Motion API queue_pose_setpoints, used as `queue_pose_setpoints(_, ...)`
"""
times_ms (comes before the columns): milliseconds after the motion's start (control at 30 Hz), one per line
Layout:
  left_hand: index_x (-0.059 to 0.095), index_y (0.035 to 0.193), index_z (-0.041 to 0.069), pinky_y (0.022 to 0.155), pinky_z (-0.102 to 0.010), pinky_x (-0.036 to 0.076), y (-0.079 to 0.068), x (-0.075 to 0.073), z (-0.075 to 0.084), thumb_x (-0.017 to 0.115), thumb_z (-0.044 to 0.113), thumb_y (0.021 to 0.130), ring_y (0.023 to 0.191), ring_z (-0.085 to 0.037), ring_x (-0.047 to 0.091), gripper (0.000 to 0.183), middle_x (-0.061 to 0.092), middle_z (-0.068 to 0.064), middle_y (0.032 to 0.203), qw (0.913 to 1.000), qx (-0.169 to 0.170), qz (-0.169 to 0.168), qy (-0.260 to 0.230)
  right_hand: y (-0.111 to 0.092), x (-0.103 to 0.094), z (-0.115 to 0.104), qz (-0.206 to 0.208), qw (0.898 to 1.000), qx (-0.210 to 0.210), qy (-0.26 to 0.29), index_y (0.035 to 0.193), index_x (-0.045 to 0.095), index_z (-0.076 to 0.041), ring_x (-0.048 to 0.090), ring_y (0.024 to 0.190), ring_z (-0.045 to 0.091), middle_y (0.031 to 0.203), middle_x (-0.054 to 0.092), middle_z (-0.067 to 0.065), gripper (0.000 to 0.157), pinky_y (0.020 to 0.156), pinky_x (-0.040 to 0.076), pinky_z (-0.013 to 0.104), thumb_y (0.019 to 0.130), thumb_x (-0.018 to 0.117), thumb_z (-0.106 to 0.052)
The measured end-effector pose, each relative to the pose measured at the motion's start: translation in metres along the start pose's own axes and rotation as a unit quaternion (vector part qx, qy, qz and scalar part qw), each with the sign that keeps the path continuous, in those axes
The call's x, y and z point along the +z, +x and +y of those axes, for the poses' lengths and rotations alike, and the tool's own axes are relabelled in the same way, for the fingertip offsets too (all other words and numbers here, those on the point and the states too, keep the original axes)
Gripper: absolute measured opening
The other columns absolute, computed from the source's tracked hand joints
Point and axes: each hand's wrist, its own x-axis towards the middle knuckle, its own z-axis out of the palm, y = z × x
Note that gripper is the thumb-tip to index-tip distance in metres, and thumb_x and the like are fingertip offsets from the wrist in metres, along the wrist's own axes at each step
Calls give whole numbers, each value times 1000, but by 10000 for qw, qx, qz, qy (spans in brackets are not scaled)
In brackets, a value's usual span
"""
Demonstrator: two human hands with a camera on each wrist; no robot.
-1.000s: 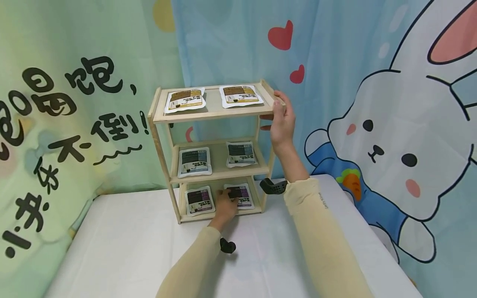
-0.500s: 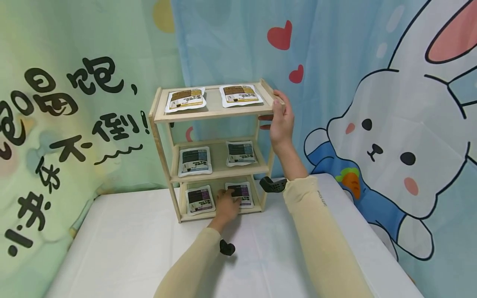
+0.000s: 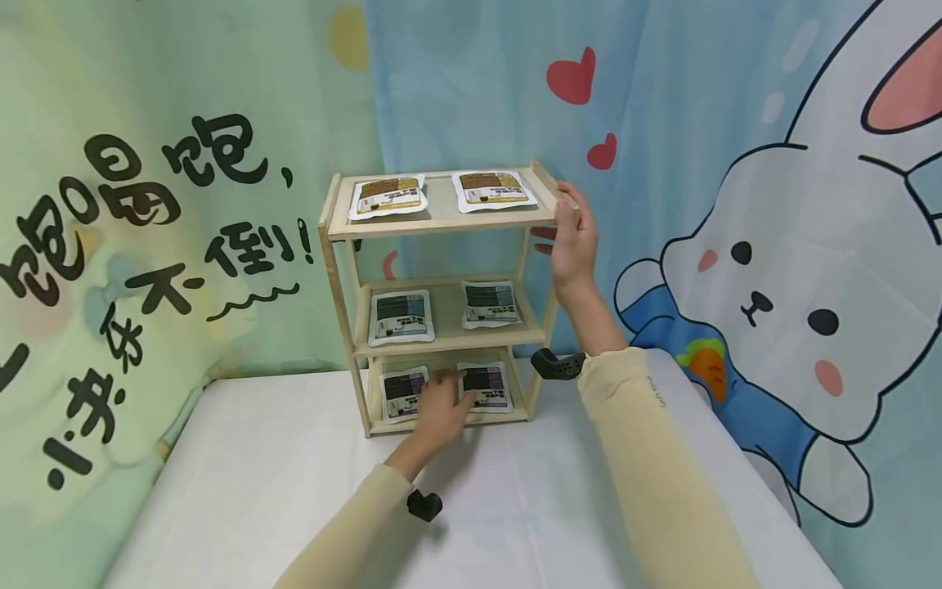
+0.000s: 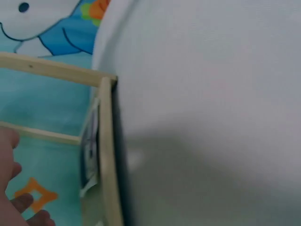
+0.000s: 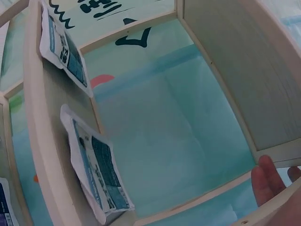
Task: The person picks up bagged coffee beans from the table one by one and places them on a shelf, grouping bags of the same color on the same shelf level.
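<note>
A small three-tier wooden rack (image 3: 449, 226) stands on the white table. My right hand (image 3: 576, 245) grips its top right corner, fingers under the top board in the right wrist view. At the bottom shelf, my left hand (image 3: 441, 409) hovers between two purple-labelled pouches, its fingers loosely bent and holding nothing. The right purple pouch (image 3: 487, 388) lies flat; the left purple pouch (image 3: 401, 395) is partly hidden by the hand. On the middle shelf lie two blue-labelled pouches (image 3: 401, 317). Two brown-and-yellow pouches (image 3: 388, 197) lie on the top shelf.
The white tablecloth (image 3: 515, 507) spreads in front of the rack. Behind it hangs a printed curtain (image 3: 471, 90) with hearts, lettering and a cartoon rabbit (image 3: 780, 311). A black wrist device (image 3: 424, 505) sits at my left cuff, another (image 3: 557, 365) at my right.
My left hand has drawn left, away from the right purple pouch, and now overlaps the left one's edge. My right hand keeps its grip on the rack. The head view has shifted slightly.
</note>
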Motion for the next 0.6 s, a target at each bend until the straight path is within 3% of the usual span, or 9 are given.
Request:
queue_pose_setpoints(300,57,130,0,97,-52,40,-29,-42,-1,63,23,95,119,-38,49,42,49,-22,129,9986,357,-377,73,6,-10,-3,-317,9989,278,-199,147,43,-22,60,88,17,128,52,15,46,73,49,30,103,39,-34)
queue_pose_setpoints(467,58,128,1,90,-50,46,-48,-67,-9,64,22,93,112,-35,56,41,55,-20,124,9985,160,-438,291,8,-23,-11,-738,9958,319,-433,153,32,-18,55,103,26,138,44,18,53,86,46,38,103,37,-36)
queue_pose_setpoints(600,60,125,-1,88,-50,47,-63,-93,-24,65,18,92,108,-37,58,39,60,-20,118,9982,-127,-378,445,11,-36,-18,-946,9931,284,-627,154,25,-12,48,114,33,145,37,19,58,95,40,45,104,29,-41)
